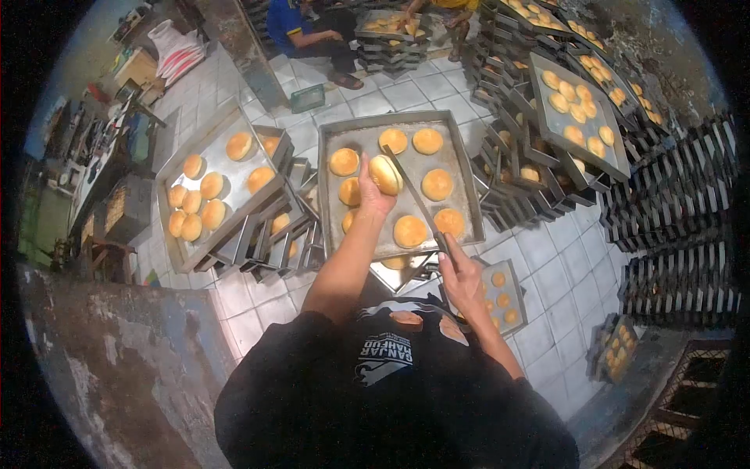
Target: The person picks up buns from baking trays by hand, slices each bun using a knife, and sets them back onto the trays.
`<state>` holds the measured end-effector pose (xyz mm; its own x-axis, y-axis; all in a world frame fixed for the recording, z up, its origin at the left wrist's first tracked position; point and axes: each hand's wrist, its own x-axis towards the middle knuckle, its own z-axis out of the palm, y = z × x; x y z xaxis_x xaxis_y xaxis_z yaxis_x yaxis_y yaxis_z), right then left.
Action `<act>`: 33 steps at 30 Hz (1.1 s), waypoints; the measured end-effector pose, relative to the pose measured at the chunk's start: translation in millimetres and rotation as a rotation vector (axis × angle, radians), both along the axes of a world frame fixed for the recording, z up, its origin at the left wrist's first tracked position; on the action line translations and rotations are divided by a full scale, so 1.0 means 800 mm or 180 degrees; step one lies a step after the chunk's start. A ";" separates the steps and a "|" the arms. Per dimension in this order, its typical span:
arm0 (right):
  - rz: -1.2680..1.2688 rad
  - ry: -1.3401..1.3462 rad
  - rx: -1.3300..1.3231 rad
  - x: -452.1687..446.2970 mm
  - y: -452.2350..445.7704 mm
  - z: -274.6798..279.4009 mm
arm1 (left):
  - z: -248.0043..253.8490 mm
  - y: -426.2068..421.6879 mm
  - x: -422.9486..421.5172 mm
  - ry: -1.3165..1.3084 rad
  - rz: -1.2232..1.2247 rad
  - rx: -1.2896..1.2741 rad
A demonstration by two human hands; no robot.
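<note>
My left hand holds a round golden bun tilted on its side above a square metal tray. A long knife is in my right hand, its blade running up and left against or right beside the bun; whether it cuts in cannot be made out. Several buns lie in the tray, among them one near the front edge and one at the back. My left hand and forearm partly cover buns on the tray's left side.
Another tray of buns tops a stack on the left. To the right, a tilted tray sits on stacked trays. Dark trays are piled far right. Two people sit at the back, one in a blue shirt.
</note>
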<state>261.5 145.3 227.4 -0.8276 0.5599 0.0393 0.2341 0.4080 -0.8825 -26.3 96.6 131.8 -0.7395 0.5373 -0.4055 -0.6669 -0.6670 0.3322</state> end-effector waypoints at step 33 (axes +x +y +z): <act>0.0027 0.0097 0.0421 -0.055 0.033 0.011 | -0.005 0.018 0.034 0.0624 -0.0453 -0.0504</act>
<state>217.5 171.8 236.0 -0.8295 0.5413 0.1373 0.2042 0.5229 -0.8275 1.1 110.6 127.8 -0.7337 0.5828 -0.3492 -0.6628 -0.5009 0.5566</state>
